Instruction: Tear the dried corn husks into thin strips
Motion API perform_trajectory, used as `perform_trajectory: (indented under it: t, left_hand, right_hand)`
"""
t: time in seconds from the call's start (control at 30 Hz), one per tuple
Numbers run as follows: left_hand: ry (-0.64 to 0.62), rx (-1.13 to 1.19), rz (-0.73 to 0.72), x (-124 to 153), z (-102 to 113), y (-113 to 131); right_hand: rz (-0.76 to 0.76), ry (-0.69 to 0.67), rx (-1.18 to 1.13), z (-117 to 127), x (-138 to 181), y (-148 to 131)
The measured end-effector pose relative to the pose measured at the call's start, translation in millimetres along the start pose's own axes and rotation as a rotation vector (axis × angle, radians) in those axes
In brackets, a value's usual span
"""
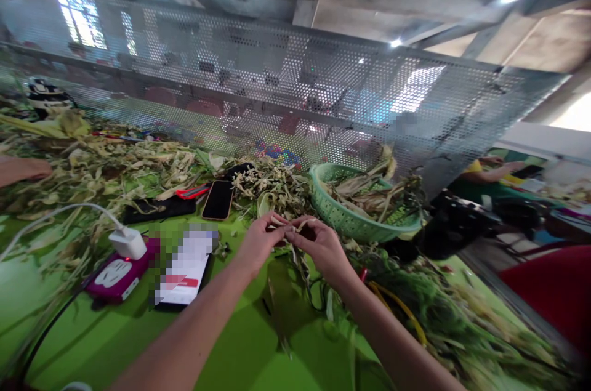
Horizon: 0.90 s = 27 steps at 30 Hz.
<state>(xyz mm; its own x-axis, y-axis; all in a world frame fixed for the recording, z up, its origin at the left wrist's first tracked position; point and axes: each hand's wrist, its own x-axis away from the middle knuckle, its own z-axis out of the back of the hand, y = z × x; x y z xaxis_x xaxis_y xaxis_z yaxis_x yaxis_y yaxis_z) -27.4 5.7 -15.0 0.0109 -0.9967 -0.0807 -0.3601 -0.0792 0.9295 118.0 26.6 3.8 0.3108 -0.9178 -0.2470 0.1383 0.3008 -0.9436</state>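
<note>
Near the middle of the head view my left hand [259, 242] and my right hand [323, 248] meet fingertip to fingertip. Both are closed in a pinch on a dried husk strip [301, 265], which dangles below the fingers over the green table [258, 348]. Its upper part is mostly covered by my fingers. Just beyond the hands lies a heap of dried plant pieces [281, 185]. To the right of it, a light green plastic basket [364, 225] holds long, dry husk leaves [369, 188].
Left of my arms are a phone with a lit screen [184, 271], a purple power strip [120, 271] with a white charger [129, 244], a dark phone [218, 200] and a red-handled cutter [192, 192]. Green netting [410, 289] lies right. A perforated metal screen [258, 83] stands behind. Another person's hand [25, 170] is far left.
</note>
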Motion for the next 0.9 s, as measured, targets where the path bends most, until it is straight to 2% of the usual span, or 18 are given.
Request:
perform_trajectory:
  t: [0.2, 0.53, 0.67, 0.77, 0.9]
  left_hand:
    - [0.036, 0.035, 0.002, 0, 0, 2]
    - [0.033, 0.206, 0.136, 2, 0, -1]
    - [0.049, 0.037, 0.131, -2, 5, 1]
    - [0.046, -0.195, 0.010, -5, 9, 5]
    - [-0.021, -0.439, -0.145, -3, 10, 13]
  right_hand:
    - [-0.021, -0.031, 0.048, 4, -2, 3]
    - [-0.017, 0.004, 0.018, 3, -1, -1]
    - [-0.051, 0.023, 0.047, 3, 1, -4]
    - [-0.035, 0.047, 0.104, 5, 1, -2]
    - [0.041, 0.080, 0.174, 10, -2, 1]
